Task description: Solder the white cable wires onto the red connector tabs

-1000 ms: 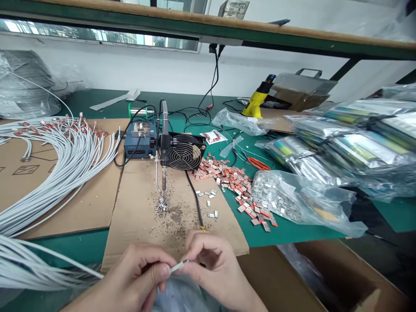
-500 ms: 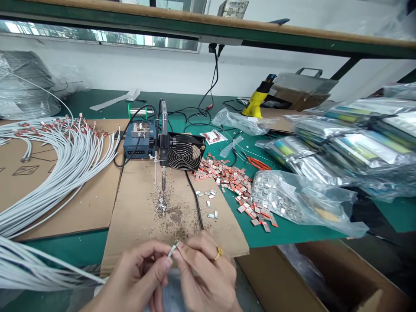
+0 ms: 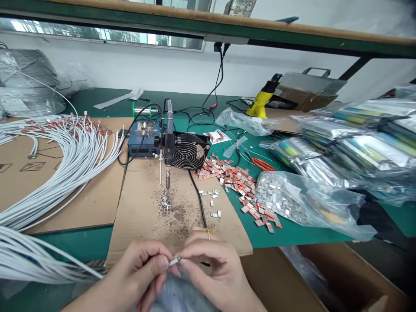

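My left hand (image 3: 143,266) is closed, thumb and fingers pinching a white cable (image 3: 174,261) close to its end. My right hand (image 3: 212,264), with a yellow ring on one finger, has its thumb and index fingertip pinched at the cable's tip. Whether a small part sits at that tip is too small to tell. Both hands are over the near edge of a cardboard sheet (image 3: 139,216). Beyond them a soldering iron (image 3: 169,143) is fixed upright, tip down, above a patch of solder specks (image 3: 165,201).
A bundle of white cables (image 3: 74,173) lies at left. Behind the iron are a blue soldering station (image 3: 143,141), black fan (image 3: 190,152) and solder spool (image 3: 144,111). Orange-and-metal connectors (image 3: 235,182), a bag of metal parts (image 3: 282,197) and a yellow heat gun (image 3: 261,99) are at right.
My right hand has turned and opened outward, its ring finger side now farther back, while its fingertips stay at the cable's end. The cable tip has come slightly lower. The view has shifted a little.
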{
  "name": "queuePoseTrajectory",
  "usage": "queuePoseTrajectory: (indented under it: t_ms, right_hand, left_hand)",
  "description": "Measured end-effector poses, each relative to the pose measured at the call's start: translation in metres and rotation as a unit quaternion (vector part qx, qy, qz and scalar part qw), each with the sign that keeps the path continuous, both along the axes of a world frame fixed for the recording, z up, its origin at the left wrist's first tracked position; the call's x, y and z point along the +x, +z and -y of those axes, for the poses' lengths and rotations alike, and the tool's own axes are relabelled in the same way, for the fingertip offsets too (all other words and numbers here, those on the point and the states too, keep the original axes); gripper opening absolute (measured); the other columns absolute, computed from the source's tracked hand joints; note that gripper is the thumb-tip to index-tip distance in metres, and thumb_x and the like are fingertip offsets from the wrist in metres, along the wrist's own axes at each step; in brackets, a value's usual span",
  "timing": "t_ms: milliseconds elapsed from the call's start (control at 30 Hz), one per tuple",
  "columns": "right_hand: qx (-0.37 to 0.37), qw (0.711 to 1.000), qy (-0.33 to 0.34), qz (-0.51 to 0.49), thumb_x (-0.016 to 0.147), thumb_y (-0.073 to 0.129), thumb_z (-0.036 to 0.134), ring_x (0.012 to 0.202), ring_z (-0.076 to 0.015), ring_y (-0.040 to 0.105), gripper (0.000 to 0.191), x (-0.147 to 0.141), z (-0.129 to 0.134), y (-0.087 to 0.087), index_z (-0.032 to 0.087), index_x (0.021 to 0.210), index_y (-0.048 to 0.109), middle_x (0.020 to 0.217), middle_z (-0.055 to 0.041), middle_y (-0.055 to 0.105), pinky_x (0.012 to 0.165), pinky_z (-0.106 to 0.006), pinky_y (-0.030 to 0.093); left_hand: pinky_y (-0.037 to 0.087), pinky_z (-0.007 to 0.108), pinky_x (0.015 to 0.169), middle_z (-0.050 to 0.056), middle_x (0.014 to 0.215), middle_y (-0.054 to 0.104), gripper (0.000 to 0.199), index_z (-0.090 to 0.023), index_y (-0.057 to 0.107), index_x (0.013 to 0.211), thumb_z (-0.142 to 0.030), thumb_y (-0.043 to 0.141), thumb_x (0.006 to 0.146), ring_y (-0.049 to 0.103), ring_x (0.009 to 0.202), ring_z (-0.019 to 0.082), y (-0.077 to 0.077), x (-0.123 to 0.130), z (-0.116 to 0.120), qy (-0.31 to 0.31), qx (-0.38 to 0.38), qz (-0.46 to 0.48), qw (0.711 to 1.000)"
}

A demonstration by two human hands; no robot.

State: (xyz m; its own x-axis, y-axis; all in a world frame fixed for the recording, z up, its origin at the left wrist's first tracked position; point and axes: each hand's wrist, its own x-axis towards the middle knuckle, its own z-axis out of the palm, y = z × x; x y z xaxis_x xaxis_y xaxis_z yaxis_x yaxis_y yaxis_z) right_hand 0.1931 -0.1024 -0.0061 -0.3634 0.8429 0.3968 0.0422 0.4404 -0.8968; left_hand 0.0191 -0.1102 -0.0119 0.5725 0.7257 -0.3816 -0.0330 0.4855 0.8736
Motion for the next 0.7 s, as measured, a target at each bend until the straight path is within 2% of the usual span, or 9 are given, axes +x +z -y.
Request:
queuePoseTrajectory:
  t_ms: [100,200,267,333,367,400,467,600,700]
  right_hand:
    - [-0.014,0.999,-0.023,-0.021,0.075,0.057,0.005,0.060,-0.0075,0.055,0.015,-0.003,0.003,-0.004,0.014,0.078,0.068,0.063,-0.0028,0.064,0.057,-0.016,0.043]
    - [-0.106,0.989,-0.003,-0.106,0.075,0.060,0.012,0.057,-0.0077,0.055,0.010,-0.009,0.005,-0.013,0.014,0.074,0.069,0.062,-0.0044,0.063,0.052,-0.015,0.041]
    - [-0.222,0.952,0.037,-0.207,0.074,0.065,0.021,0.053,-0.0063,0.053,0.008,-0.014,0.007,-0.023,0.015,0.072,0.069,0.061,-0.0033,0.061,0.050,-0.015,0.040]
    - [-0.332,0.898,0.068,-0.279,0.070,0.071,0.029,0.049,-0.0041,0.049,0.015,-0.016,0.007,-0.031,0.015,0.069,0.067,0.057,-0.0006,0.058,0.049,-0.014,0.039]
    - [-0.366,0.882,0.075,-0.289,0.067,0.074,0.032,0.047,-0.0031,0.047,0.018,-0.015,0.007,-0.034,0.015,0.069,0.066,0.056,0.0005,0.056,0.048,-0.013,0.038]
    - [-0.383,0.877,0.079,-0.279,0.066,0.074,0.033,0.046,-0.0027,0.046,0.021,-0.014,0.006,-0.035,0.014,0.068,0.066,0.055,0.0008,0.056,0.048,-0.013,0.038]
    - [-0.371,0.898,0.080,-0.222,0.070,0.071,0.035,0.048,-0.0038,0.048,0.022,-0.008,0.004,-0.032,0.014,0.071,0.067,0.057,-0.0008,0.057,0.049,-0.013,0.038]
    - [-0.260,0.963,0.024,-0.060,0.072,0.064,0.023,0.053,-0.0049,0.045,0.014,0.003,0.001,-0.015,0.014,0.082,0.067,0.064,-0.0029,0.060,0.051,-0.014,0.036]
    - [-0.213,0.977,-0.023,0.024,0.067,0.064,0.018,0.051,-0.0041,0.037,0.011,0.005,0.001,-0.007,0.013,0.077,0.065,0.059,-0.0003,0.055,0.048,-0.014,0.029]
  left_hand:
    - [0.021,0.012,0.030,-0.004,0.050,0.045,0.052,-0.013,0.053,0.075,-0.064,0.052,0.074,0.035,0.030,0.002,-0.001,0.001,0.000,-0.005,0.021,-0.015,1.000]
    - [0.021,0.013,0.031,-0.004,0.051,0.043,0.051,-0.013,0.053,0.074,-0.063,0.046,0.078,0.034,0.032,0.002,-0.002,-0.001,-0.002,-0.015,0.067,-0.026,0.997]
    - [0.023,0.014,0.034,-0.004,0.051,0.041,0.050,-0.013,0.052,0.070,-0.059,0.041,0.083,0.033,0.033,0.002,-0.002,-0.002,-0.002,-0.025,0.137,-0.049,0.989]
    - [0.028,0.015,0.039,-0.003,0.051,0.042,0.047,-0.012,0.055,0.068,-0.051,0.037,0.089,0.036,0.036,0.003,0.001,-0.004,-0.002,-0.034,0.236,-0.087,0.967]
    - [0.031,0.015,0.042,-0.003,0.051,0.044,0.044,-0.012,0.057,0.070,-0.045,0.036,0.091,0.038,0.037,0.003,0.002,-0.005,-0.001,-0.040,0.280,-0.107,0.953]
    - [0.033,0.015,0.045,-0.003,0.051,0.045,0.041,-0.012,0.060,0.073,-0.040,0.036,0.092,0.040,0.039,0.004,0.005,-0.006,-0.001,-0.044,0.312,-0.127,0.941]
    - [0.035,0.016,0.049,-0.003,0.050,0.046,0.036,-0.013,0.063,0.080,-0.035,0.037,0.092,0.044,0.041,0.005,0.009,-0.006,0.001,-0.040,0.335,-0.169,0.926]
    - [0.036,0.017,0.047,0.000,0.054,0.052,0.036,-0.013,0.065,0.088,-0.037,0.039,0.090,0.051,0.046,0.008,0.012,-0.005,0.002,-0.006,0.309,-0.218,0.926]
    - [0.036,0.016,0.048,0.000,0.056,0.054,0.031,-0.015,0.066,0.086,-0.033,0.042,0.090,0.052,0.049,0.008,0.012,-0.004,0.002,-0.003,0.349,-0.233,0.908]
